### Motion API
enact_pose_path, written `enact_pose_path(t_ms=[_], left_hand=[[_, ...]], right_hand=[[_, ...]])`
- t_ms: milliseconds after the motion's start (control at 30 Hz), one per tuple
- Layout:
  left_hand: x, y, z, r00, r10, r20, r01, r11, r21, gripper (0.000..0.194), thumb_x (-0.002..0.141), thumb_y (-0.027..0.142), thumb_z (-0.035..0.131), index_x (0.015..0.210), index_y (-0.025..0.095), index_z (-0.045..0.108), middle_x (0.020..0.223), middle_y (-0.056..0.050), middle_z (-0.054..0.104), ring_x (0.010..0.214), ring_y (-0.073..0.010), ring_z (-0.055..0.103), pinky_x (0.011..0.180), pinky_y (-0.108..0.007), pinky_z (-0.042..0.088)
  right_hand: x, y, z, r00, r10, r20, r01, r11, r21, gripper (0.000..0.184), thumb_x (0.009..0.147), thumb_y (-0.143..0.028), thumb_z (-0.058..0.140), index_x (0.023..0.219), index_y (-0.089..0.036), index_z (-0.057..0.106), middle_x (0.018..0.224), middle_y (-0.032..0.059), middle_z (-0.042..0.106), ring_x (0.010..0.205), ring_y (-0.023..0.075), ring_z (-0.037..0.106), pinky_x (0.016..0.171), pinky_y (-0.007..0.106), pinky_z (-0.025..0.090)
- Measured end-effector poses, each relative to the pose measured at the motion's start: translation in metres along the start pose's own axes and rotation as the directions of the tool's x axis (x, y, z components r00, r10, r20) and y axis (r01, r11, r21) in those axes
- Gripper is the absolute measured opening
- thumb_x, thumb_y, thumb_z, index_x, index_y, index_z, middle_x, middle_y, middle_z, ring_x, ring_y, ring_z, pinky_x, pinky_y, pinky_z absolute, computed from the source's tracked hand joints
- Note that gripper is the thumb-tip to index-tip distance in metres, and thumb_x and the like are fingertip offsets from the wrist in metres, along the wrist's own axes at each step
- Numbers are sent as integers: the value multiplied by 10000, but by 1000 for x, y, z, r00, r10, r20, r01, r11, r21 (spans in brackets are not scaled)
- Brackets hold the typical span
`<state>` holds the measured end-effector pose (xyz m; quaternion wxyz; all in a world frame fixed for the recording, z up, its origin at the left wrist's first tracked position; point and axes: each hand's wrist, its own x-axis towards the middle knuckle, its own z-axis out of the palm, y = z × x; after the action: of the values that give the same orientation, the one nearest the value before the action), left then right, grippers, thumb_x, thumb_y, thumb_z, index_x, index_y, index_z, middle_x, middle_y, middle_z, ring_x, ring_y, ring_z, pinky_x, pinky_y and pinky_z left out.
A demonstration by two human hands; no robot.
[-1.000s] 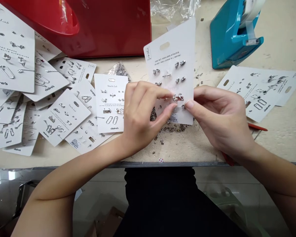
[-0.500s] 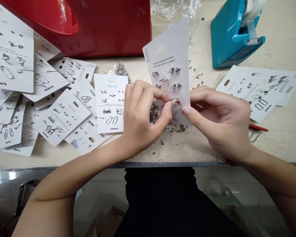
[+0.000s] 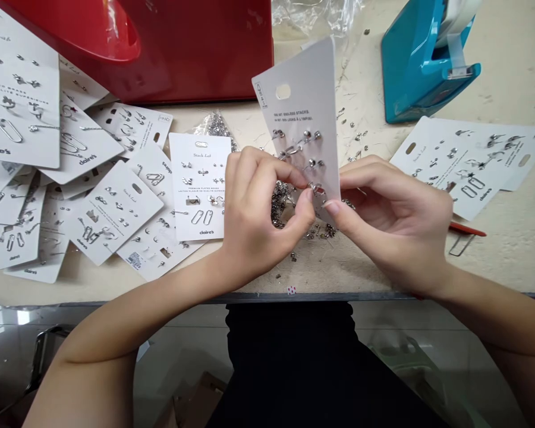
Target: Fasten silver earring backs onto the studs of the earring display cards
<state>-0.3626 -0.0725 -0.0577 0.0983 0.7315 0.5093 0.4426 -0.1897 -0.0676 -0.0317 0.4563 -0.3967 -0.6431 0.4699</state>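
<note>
Both my hands hold up a white Claire's earring card [image 3: 301, 107] with silver studs on its face and a hang hole near its top. My left hand [image 3: 263, 208] pinches a small silver earring [image 3: 316, 189] against the card with thumb and forefinger. My right hand [image 3: 392, 220] grips the card's lower right edge between thumb and fingers. The card's lower corner is hidden behind my fingers. Below the card lies a scatter of small silver earring backs [image 3: 321, 232], beside a dark clump of metal pieces [image 3: 279, 205].
Several printed earring cards [image 3: 116, 211] lie overlapping at the left, and more [image 3: 468, 166] lie at the right. A red case [image 3: 160, 47] stands behind them, with a teal tape dispenser [image 3: 421, 71] at the back right. A plastic bag [image 3: 312, 12] lies at the back.
The card has swung further to the left and tilted, its right edge drawing in. My hands have moved slightly closer together, still holding it.
</note>
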Motion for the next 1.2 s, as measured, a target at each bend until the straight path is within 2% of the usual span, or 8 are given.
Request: enact_pose_path(t_ms=[167, 533, 633, 767, 867, 967, 1067, 1200], left_hand=[[0, -2, 5, 994, 43, -99, -47, 998, -37, 146, 830, 157, 655, 849, 231, 531, 833, -15, 588, 844, -197, 566, 735, -405, 494], [0, -2, 2, 999, 42, -22, -44, 996, -81, 123, 903, 196, 628, 898, 246, 515, 860, -6, 584, 879, -195, 554, 803, -399, 459], [1, -1, -1, 998, 27, 49, -23, 996, -84, 78, 960, 192, 545, 1002, 255, 524, 930, -15, 622, 931, -197, 578, 855, -419, 485], [2, -2, 0, 998, 51, -31, -55, 986, -158, 104, 973, 209, 485, 1057, 238, 538, 988, -53, 601, 946, -187, 565, 820, -391, 521], [3, -7, 3, 991, -17, -134, -9, 981, -192, 152, 988, 371, 525, 1084, 254, 534, 1055, -74, 548, 1001, -211, 541, 816, -402, 536], [4, -15, 6, 966, -163, -203, 113, 966, -234, 396, 945, 576, 590, 1173, 266, 496, 1186, -81, 492, 1069, -211, 542, 852, -386, 543], [8, -24, 6, 955, -264, -136, 206, 918, -339, 458, 932, 620, 592, 1197, 261, 484, 1213, -86, 515, 1091, -194, 577, 857, -341, 550], [16, -28, 4, 980, -194, 35, 191, 893, -407, 331, 1010, 547, 498, 905, 233, 519, 829, -11, 534, 756, -121, 592, 646, -286, 521]], right_hand=[[-2, 1, 0, 999, -40, 20, 41, 998, -46, 220, 872, -152, 709, 1043, -285, 754, 962, 35, 719, 906, 183, 655, 795, 352, 589], [0, 1, 0, 997, -71, 24, 72, 996, -47, 187, 885, -152, 695, 1035, -251, 750, 957, 30, 731, 907, 166, 679, 796, 322, 598], [1, 2, 0, 1000, 11, -23, -10, 1000, 18, 161, 887, -158, 709, 1013, -249, 752, 951, 15, 733, 886, 148, 687, 788, 293, 609], [5, 7, -3, 989, 148, -20, -142, 974, 176, 168, 881, -174, 735, 1014, -272, 763, 942, -20, 748, 859, 121, 692, 779, 251, 603], [8, 10, -6, 962, 273, 11, -264, 920, 290, 131, 885, -208, 735, 1003, -257, 762, 964, -6, 751, 910, 147, 711, 829, 285, 610], [12, 10, -10, 925, 380, 2, -357, 867, 347, 128, 870, -180, 730, 982, -236, 756, 994, 8, 752, 953, 169, 716, 854, 308, 614], [13, 10, -11, 924, 383, -13, -348, 854, 387, 153, 853, -137, 719, 971, -228, 755, 995, 7, 753, 910, 146, 711, 813, 271, 610], [15, 11, -12, 938, 345, -37, -306, 874, 378, 147, 842, -164, 744, 976, -224, 746, 1007, 10, 745, 930, 148, 702, 839, 276, 601]])
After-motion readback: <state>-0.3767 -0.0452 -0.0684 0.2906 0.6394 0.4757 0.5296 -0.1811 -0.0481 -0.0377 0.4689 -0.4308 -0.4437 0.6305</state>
